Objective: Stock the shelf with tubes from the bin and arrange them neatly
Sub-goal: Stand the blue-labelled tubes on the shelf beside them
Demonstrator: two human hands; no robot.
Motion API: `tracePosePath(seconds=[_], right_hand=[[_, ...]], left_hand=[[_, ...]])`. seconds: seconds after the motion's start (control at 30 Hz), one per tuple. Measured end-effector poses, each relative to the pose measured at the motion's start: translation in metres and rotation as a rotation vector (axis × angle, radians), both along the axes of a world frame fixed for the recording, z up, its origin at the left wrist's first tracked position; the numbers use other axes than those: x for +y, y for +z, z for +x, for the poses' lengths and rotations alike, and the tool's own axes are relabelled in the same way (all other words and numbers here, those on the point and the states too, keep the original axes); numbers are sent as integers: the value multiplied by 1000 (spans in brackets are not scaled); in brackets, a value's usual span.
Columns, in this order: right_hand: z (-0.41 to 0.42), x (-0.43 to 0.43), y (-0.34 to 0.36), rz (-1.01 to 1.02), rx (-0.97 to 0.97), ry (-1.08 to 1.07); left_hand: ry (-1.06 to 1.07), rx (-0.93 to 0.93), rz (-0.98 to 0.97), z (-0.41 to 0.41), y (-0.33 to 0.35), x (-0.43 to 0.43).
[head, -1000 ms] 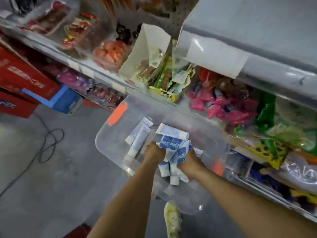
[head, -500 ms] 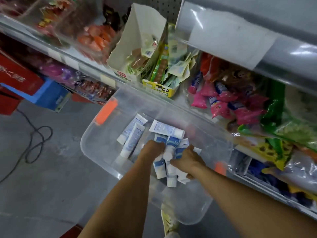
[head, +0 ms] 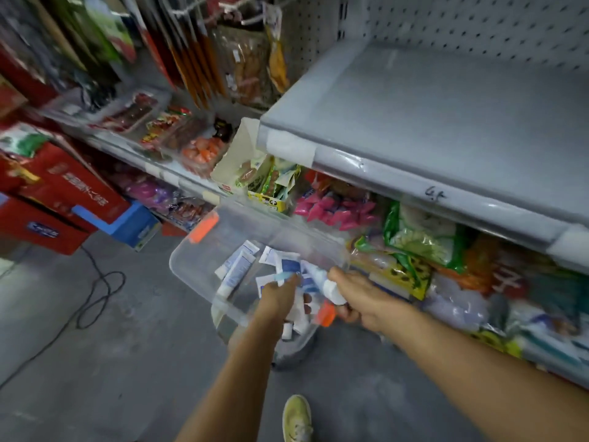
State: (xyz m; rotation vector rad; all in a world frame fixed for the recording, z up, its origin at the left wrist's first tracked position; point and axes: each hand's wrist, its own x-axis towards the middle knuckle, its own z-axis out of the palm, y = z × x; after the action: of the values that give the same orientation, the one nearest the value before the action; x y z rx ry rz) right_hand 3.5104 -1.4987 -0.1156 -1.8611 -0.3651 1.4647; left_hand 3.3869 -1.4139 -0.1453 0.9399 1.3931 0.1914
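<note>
Your left hand (head: 279, 295) and right hand (head: 366, 303) each gripped tubes (head: 326, 283) over the clear bin (head: 191, 271); grey shelf (head: 414, 116) upper right, concrete floor (head: 95, 362) lower left.

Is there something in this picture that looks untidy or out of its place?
Yes. The tubes in the clear bin lie jumbled, pointing different ways rather than in rows. A black cable also loops loose on the floor left of the bin, where a foot might catch it.
</note>
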Motion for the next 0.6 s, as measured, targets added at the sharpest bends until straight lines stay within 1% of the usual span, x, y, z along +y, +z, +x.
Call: tracePosePath(seconds=[0.13,0.23,0.3,0.43,0.6], right_hand=[[14,-93,51,197,44,37],[31,-165,94,235,-63,106],[43,-211,121,243,-147,114],[67,-296,175,323,-245,35],[94,-383,240,455,-345,-99]], left_hand=[[-26,-79,100,26,53,-84],[-69,-185,234,42,100,-153],[-94,-266,294,52,129,-200],[-126,-445,387,77,182,-281],[-314,-635,504,111,251,-358]])
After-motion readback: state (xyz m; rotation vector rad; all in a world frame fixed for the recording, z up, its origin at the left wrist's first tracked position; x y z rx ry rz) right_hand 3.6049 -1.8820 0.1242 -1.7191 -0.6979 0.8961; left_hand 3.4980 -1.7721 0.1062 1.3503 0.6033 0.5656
